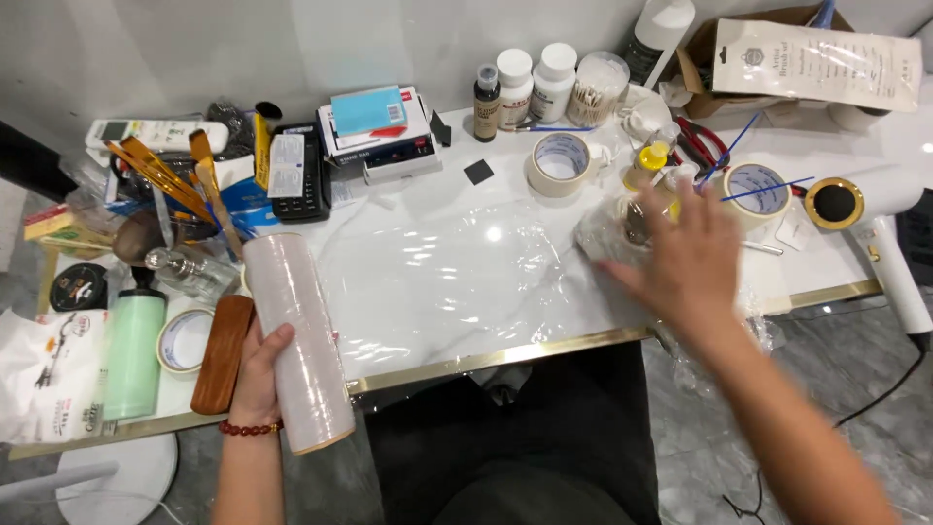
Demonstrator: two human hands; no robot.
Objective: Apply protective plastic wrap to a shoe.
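Left hand (255,374): closed around the roll of clear stretch film (298,340), held upright at the table's (457,292) left front edge.
Right hand (688,261): fingers spread open, nothing gripped, laid over film-wrapped small bottles (632,219).

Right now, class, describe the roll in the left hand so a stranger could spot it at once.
Find the white marble table and look to its near left edge. There the left hand holds a long roll of clear wrap, far taller than the flat tape rings nearby.
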